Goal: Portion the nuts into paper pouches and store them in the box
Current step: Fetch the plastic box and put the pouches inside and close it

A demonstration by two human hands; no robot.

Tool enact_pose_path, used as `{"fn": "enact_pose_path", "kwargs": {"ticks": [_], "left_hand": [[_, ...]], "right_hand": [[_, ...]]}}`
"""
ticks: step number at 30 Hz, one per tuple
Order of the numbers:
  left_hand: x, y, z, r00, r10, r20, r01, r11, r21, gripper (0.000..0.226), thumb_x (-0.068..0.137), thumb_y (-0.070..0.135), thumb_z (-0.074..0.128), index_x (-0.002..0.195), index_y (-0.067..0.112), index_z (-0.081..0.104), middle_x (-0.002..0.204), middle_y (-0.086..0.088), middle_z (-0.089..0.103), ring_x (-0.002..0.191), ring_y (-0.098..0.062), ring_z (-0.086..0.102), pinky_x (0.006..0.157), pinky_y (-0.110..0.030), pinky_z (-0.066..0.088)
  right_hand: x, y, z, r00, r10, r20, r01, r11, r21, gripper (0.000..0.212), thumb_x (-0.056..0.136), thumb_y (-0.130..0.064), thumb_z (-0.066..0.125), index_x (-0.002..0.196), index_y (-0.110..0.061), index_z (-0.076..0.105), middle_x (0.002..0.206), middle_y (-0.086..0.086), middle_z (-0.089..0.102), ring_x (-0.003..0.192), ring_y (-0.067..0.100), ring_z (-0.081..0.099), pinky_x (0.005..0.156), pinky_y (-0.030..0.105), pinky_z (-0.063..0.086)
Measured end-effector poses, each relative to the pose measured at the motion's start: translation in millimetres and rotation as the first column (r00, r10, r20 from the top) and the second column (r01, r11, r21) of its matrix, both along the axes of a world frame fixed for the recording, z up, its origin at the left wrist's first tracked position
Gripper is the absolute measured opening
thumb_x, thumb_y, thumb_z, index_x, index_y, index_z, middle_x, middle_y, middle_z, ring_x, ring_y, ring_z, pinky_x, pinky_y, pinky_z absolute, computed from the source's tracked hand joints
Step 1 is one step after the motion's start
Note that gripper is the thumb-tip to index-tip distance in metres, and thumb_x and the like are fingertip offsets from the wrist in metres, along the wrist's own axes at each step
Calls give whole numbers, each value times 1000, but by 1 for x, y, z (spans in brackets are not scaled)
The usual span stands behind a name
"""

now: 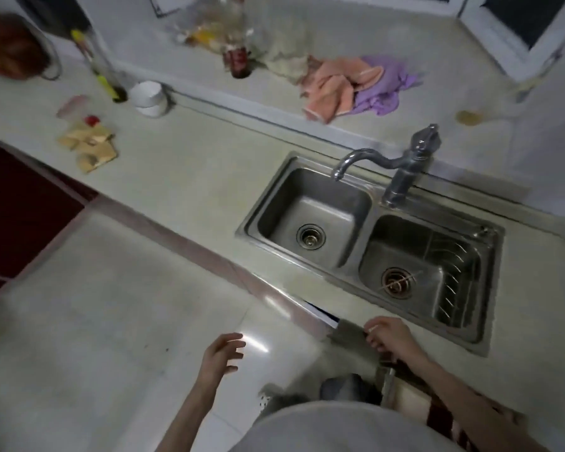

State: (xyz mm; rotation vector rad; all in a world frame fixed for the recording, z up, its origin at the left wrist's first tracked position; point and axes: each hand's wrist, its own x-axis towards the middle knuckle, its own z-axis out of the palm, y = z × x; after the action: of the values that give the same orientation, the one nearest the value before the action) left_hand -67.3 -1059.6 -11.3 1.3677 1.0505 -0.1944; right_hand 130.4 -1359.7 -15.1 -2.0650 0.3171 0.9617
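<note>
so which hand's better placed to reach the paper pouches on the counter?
Left, probably. The left hand is open and free, on the pouches' side. The right hand grips a cabinet door edge below the sink.

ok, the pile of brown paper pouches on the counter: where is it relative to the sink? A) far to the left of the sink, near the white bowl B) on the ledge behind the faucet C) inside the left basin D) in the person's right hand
A: the paper pouches lie on the counter well left of the sink, just in front of the white bowl; neither hand is near them.
</note>
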Motion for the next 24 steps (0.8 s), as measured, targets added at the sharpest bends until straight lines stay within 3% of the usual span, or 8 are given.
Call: {"fn": "enact_pose_path", "kwargs": {"ticks": [3,7,13,19,24], "left_hand": [[-54,29,-5,994,110,-16,-110,994,-6,17,91,6,56,102,13,68,92,-4,72,77,-19,64,65,-28,46],[-125,59,-10,957,289,-35,-289,957,-3,17,91,7,56,102,13,67,91,-4,71,77,-18,64,66,-29,46],[-214,71,-19,811,574,-115,-580,815,-25,17,88,2,57,97,11,68,91,-8,70,74,-21,61,64,-30,44],[-249,87,-25,666,728,-162,-743,666,-64,18,91,-2,52,97,7,66,87,-8,67,70,-22,57,60,-28,38],[-249,139,-27,605,782,-148,-794,607,-38,19,90,2,52,98,10,67,91,-6,71,72,-20,60,62,-28,42]], "right_hand": [[-20,60,0,992,122,18,-122,992,13,30,86,9,40,81,-5,66,65,17,63,50,19,54,42,17,42],[-45,142,5,941,335,44,-337,940,51,30,88,8,39,87,-5,66,72,20,63,54,23,53,45,23,41],[-71,267,26,797,598,90,-604,788,114,30,84,14,39,93,4,65,69,19,60,55,22,50,45,25,37],[-83,369,14,662,740,117,-749,655,97,31,82,13,39,90,2,67,70,18,64,57,23,54,49,25,40],[-82,440,-10,622,781,63,-783,618,71,33,80,13,38,83,-4,66,60,10,63,49,18,52,46,23,38]]}}
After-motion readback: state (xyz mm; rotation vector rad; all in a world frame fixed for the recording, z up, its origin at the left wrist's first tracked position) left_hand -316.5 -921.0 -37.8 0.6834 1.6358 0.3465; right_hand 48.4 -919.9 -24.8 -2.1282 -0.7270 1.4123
